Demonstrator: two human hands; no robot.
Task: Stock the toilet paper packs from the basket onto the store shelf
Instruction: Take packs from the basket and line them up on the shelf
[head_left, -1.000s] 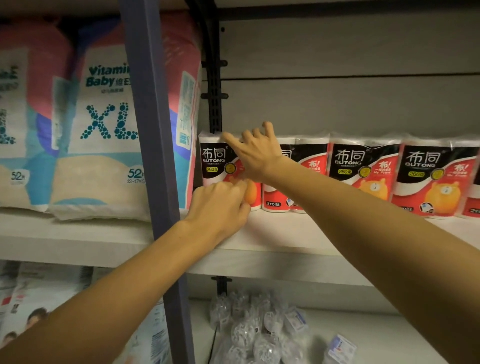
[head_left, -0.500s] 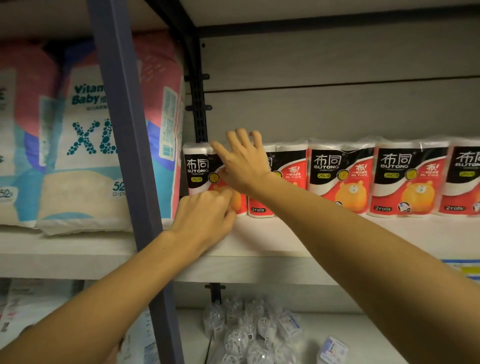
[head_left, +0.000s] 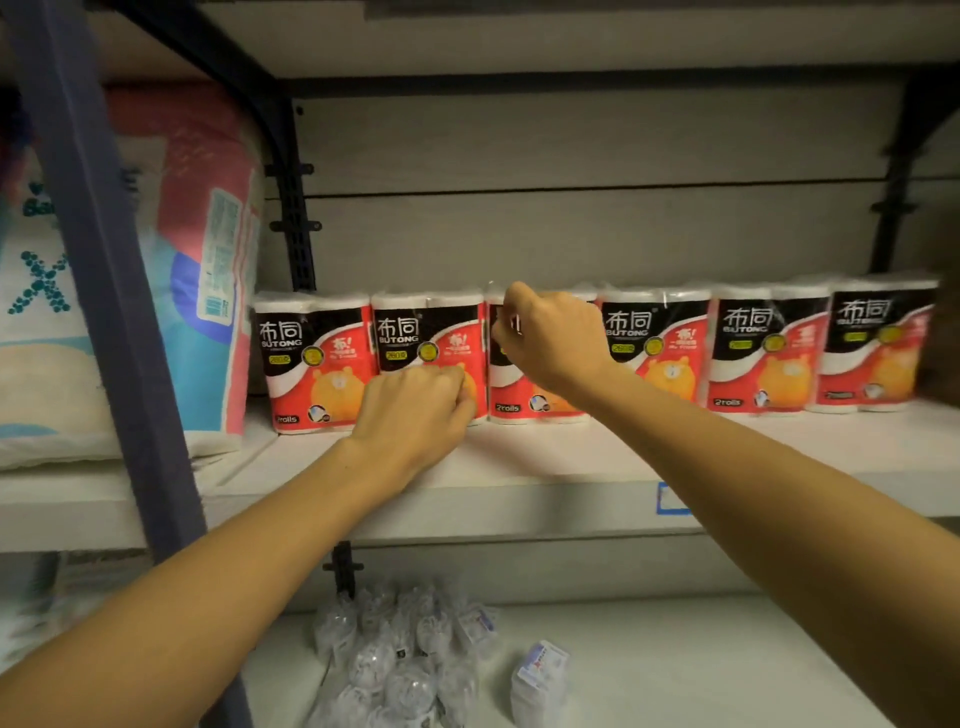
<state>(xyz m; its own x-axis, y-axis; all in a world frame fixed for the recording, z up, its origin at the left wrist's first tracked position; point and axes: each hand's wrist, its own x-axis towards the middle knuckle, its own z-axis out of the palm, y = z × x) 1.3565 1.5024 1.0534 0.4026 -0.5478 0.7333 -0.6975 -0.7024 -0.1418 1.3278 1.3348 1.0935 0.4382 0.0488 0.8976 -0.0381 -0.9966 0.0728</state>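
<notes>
Nearest, on the lower shelf beneath both forearms, lies a heap of small clear-wrapped items with a small white packet just to its right.

Above, the left hand is curled loosely against the lower front of the second toilet paper pack, knuckles toward the camera; its fingers press the wrapper, but whether they pinch it I cannot tell. Just left of that hand stands the first toilet paper pack, at the row's end.

The right hand is up and to the right of the left, fingers bent in a narrow curl over the top front of the third toilet paper pack; a true grasp cannot be made out. Right of it, three more toilet paper packs continue the row, all upright, touching side by side on the store shelf.

Far left, past the blue upright post, a large diaper pack sits on the same level. Behind everything is the grey back panel.
</notes>
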